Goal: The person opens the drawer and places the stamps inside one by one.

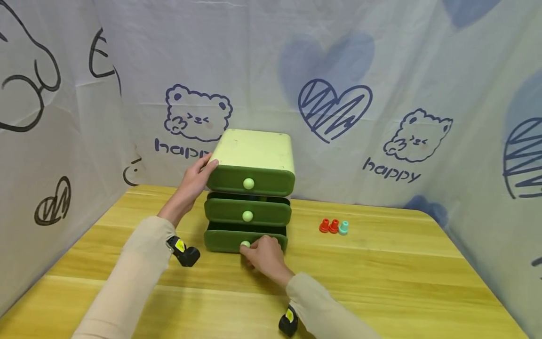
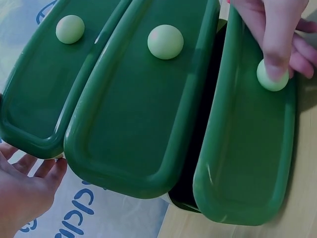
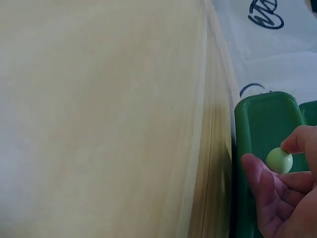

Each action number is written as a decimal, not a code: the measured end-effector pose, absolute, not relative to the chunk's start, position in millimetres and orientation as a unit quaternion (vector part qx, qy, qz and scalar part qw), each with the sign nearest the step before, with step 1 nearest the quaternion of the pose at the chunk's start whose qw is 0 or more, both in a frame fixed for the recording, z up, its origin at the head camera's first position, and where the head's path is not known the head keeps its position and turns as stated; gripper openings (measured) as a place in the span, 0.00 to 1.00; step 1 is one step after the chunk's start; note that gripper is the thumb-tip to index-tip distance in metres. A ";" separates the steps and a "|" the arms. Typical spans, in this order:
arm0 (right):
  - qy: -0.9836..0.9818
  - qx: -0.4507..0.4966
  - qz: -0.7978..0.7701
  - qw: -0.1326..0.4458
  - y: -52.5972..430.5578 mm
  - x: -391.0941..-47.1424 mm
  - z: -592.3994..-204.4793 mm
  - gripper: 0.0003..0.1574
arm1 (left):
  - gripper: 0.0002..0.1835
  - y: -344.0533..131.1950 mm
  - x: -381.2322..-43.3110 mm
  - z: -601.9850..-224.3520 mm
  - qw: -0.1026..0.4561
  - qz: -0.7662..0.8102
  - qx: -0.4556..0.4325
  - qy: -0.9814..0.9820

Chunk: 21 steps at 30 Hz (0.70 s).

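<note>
A small drawer cabinet (image 1: pixel 258 148) with a pale yellow-green top and three dark green drawers stands on the table. My right hand (image 1: pixel 267 256) pinches the round pale knob (image 2: pixel 272 75) of the bottom drawer (image 1: pixel 224 241) between thumb and fingers. That drawer is partly pulled out, showing a dark gap above its front. The middle drawer (image 1: pixel 224 212) also sticks out some, while the top drawer (image 1: pixel 224 179) sits closed. Against the cabinet's upper left side rests my left hand (image 1: pixel 195 181), its fingers laid along the wall near the front corner.
Two red pegs (image 1: pixel 324 226) and a turquoise peg (image 1: pixel 344 228) stand in a row on the wooden table (image 1: pixel 381 273), right of the cabinet. Behind and at both sides hangs a pale cloth (image 1: pixel 262 61) printed with bears and hearts.
</note>
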State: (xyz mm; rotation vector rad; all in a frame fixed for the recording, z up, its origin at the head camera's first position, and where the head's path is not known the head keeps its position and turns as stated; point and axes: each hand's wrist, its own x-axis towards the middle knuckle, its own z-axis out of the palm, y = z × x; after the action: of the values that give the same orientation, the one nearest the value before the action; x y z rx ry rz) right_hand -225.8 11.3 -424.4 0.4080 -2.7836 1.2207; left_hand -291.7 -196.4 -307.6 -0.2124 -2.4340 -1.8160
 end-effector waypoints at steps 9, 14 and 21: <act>-0.888 0.158 0.432 -0.002 12.1 -204.6 -420.3 0.29 | 0.38 -197.6 -291.3 -309.3 0.052 -0.596 -0.071 -0.798; -0.879 0.171 0.444 -0.021 12.3 -193.2 -416.1 0.28 | 0.38 -197.5 -291.1 -309.0 0.053 -0.599 -0.073 -0.796; -0.875 0.171 0.451 -0.038 14.5 -179.4 -416.7 0.26 | 0.38 -196.6 -292.2 -309.1 0.054 -0.599 -0.076 -0.795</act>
State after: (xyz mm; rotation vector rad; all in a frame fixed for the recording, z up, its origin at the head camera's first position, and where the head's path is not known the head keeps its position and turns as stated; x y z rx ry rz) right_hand -179.4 14.5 -416.7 0.5490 -2.8173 1.4520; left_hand -292.2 -196.6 -309.1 -0.2310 -2.4152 -1.8211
